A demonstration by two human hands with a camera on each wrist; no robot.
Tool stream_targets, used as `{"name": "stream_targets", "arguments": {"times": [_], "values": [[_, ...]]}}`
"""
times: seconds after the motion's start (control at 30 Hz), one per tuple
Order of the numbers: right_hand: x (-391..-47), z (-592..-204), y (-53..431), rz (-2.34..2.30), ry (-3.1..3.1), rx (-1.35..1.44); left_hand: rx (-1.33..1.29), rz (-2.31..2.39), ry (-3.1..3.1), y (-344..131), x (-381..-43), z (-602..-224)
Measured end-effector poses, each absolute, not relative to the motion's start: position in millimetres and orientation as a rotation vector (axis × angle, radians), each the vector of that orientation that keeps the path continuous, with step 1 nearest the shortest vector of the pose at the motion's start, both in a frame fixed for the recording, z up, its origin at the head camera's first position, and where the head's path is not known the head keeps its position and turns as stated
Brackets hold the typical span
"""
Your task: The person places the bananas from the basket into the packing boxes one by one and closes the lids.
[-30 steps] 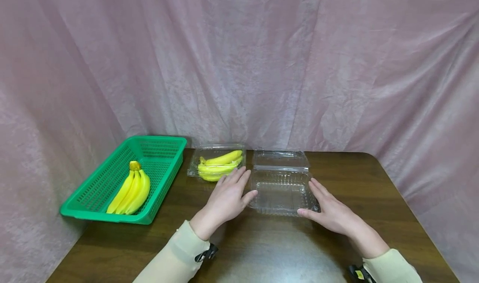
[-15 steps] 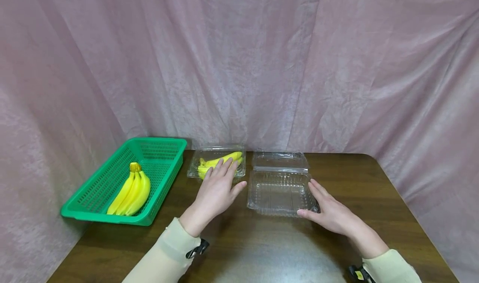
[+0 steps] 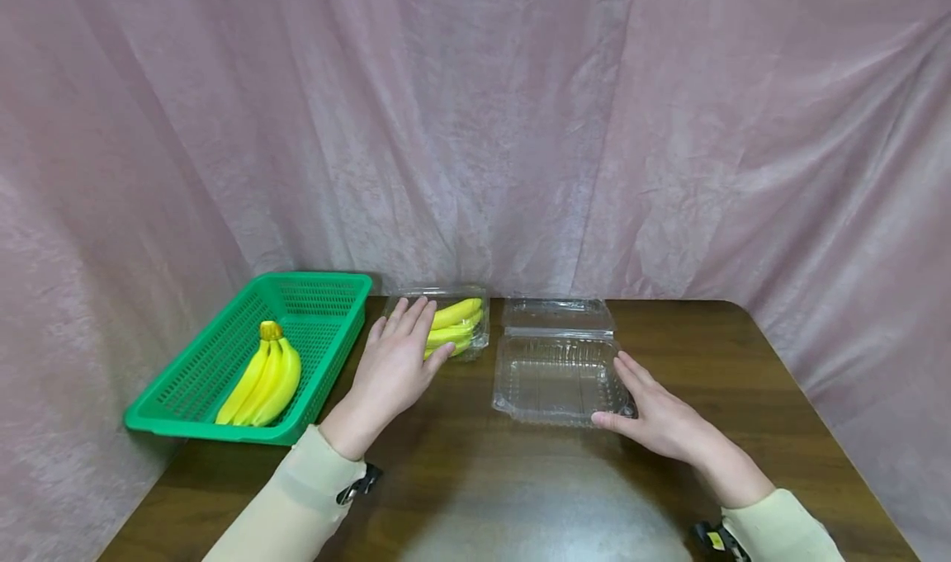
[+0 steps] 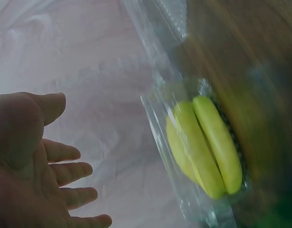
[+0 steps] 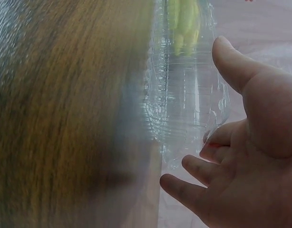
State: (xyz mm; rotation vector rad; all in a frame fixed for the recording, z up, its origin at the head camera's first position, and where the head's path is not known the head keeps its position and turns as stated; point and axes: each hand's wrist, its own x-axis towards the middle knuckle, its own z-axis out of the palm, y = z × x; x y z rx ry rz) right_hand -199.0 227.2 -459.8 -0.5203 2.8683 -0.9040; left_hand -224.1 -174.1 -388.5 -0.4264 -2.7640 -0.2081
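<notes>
My left hand (image 3: 397, 364) is over the table with its fingers extended and holds nothing. In the head view it partly covers a lidded clear plastic container (image 3: 483, 337) with yellow bananas (image 3: 455, 314) inside; the left wrist view shows this hand (image 4: 41, 161) apart from those bananas (image 4: 203, 147). At the right side of a second clear container (image 3: 557, 389), bare inside, is my right hand (image 3: 661, 413), its fingers fairly straight. This container's hinged lid (image 3: 557, 316) lies folded back toward the curtain. Whether the right fingertips touch its wall, I cannot tell.
On the left of the brown wooden table (image 3: 535, 496) stands a green perforated basket (image 3: 327, 380). It holds a bunch of bananas (image 3: 263, 380), stem end toward the back. A pink curtain (image 3: 475, 133) hangs behind the table and along its sides.
My left hand has moved left, from beside the open container, past the front of the banana-filled one. The right hand stays in nearly the same place.
</notes>
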Motion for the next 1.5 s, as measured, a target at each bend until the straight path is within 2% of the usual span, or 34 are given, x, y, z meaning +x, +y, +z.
{"name": "stream_targets", "arguments": {"times": [1.5], "values": [[-200.8, -461.9, 229.7, -0.886, 2.889, -0.512, -0.213, -0.238, -2.719, -271.0, -235.7, -387.2]]}}
